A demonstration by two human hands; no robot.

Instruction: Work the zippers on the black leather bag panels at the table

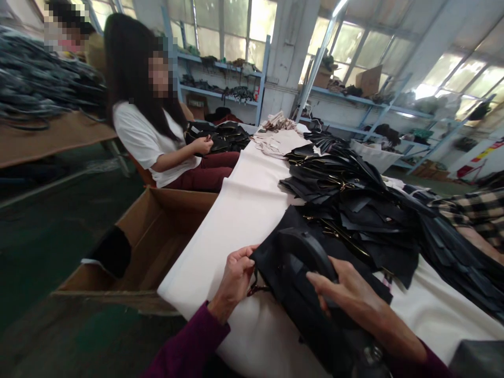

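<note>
Beyond, shelves (pixel 263 79) stand; over white cloth (pixel 212 231), left grip (pixel 236 270) pinches black fabric (pixel 271 265), right grip (pixel 352 289) clasps handle (pixel 311 247).

Daylight is glaring white through the windows (pixel 262 21). Past the left edge of the table (pixel 220 226), the floor (pixel 35 273) is looking dim and a pile (pixel 35 73) is blurring. The right-hand shelves (pixel 409 111) are smearing.
</note>
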